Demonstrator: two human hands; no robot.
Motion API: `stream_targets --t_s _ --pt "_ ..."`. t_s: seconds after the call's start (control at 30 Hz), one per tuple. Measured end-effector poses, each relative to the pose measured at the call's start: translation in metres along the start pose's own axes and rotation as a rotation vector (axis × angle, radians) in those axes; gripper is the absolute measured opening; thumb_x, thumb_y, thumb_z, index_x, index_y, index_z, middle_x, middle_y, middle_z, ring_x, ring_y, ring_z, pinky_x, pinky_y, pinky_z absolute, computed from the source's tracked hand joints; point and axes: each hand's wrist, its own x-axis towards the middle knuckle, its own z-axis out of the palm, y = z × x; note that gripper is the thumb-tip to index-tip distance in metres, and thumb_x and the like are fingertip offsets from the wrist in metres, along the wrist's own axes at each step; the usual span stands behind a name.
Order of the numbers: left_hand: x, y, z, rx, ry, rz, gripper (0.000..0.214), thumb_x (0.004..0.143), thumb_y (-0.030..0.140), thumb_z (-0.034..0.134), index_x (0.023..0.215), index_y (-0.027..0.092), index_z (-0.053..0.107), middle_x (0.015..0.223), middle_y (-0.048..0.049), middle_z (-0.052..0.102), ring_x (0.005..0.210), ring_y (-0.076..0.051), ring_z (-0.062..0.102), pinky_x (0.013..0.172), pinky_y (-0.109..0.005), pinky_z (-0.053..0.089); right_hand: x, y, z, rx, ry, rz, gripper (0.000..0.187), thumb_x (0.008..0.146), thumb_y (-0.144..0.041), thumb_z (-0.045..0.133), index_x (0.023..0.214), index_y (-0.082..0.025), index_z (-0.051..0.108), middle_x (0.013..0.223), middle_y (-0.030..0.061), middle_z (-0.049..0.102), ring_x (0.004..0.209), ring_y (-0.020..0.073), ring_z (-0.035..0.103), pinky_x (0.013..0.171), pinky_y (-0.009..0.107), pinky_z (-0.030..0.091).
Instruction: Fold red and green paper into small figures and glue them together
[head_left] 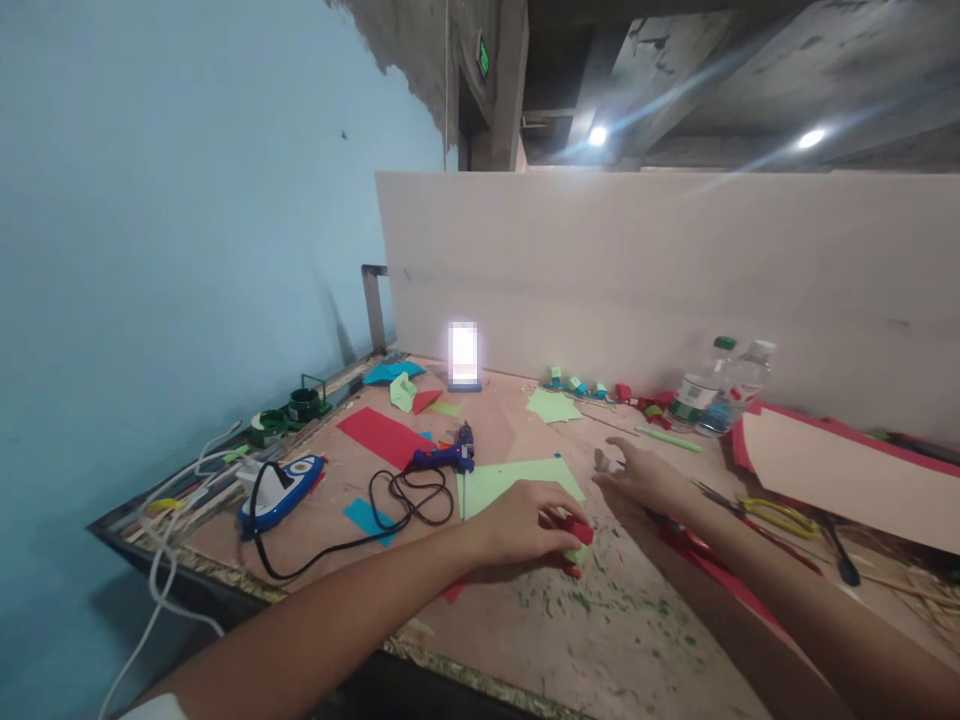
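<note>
My left hand (529, 522) is closed around a small folded red and green paper piece (579, 530), low over the table's near middle. Its fingers hide part of that piece. To the right, my right hand (637, 472) reaches over the wooden table with thumb and fingers apart. A small whitish spot shows between those fingers, too blurred to name. A light green paper sheet (517, 480) lies just behind my left hand. The blue glue gun (446, 457) rests at that sheet's left edge, its black cord looping leftward.
Two plastic bottles (694, 398) stand at the back right near red and cream sheets (847, 470). Yellow-handled scissors (780, 515) lie at the right. Small paper pieces (577, 385) line the back, near a glowing phone (463, 355). A blue and white boat-shaped object (281, 492) sits left.
</note>
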Motion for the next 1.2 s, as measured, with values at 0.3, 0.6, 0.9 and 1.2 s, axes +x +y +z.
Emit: stream_targets --t_s 0.3,0.6,0.9,1.2 --pt "0.001 -0.004 0.003 -0.18 0.139 -0.096 0.02 0.075 0.021 0.079 0.093 0.014 0.078 0.108 -0.011 0.075 0.086 -0.02 0.073 0.069 -0.03 0.066 -0.042 0.005 0.01 0.653 0.183 -0.066 0.072 0.084 -0.054 0.059 0.144 -0.022 0.034 0.115 0.0145 0.08 0.079 0.0213 0.068 0.07 0.035 0.054" --pt "0.006 -0.018 0.0 -0.294 0.253 -0.228 0.033 0.071 0.023 0.089 0.099 0.011 0.075 0.088 -0.0081 0.077 0.069 -0.016 0.073 0.068 -0.032 0.067 -0.059 -0.007 0.049 0.914 0.164 -0.103 0.063 0.085 -0.055 0.071 0.134 -0.022 0.05 0.109 0.0091 0.076 0.06 0.016 0.067 0.056 0.033 0.057" --pt "0.006 -0.019 0.003 -0.332 0.248 -0.258 0.043 0.066 0.025 0.094 0.102 0.012 0.075 0.086 -0.0072 0.079 0.066 -0.018 0.075 0.07 -0.035 0.067 -0.071 -0.017 0.045 1.112 0.092 -0.115 0.04 0.094 -0.04 0.058 0.125 -0.022 0.074 0.124 0.0138 0.078 0.095 0.0251 0.078 0.081 0.043 0.067" --pt "0.01 -0.023 0.004 -0.312 0.267 -0.284 0.041 0.067 0.021 0.092 0.104 0.012 0.076 0.086 -0.0069 0.079 0.067 -0.017 0.074 0.066 -0.029 0.062 -0.086 -0.025 0.052 0.893 0.323 -0.189 0.023 0.089 -0.042 0.075 0.101 -0.021 0.076 0.102 0.0083 0.079 0.094 0.0247 0.072 0.085 0.038 0.06"
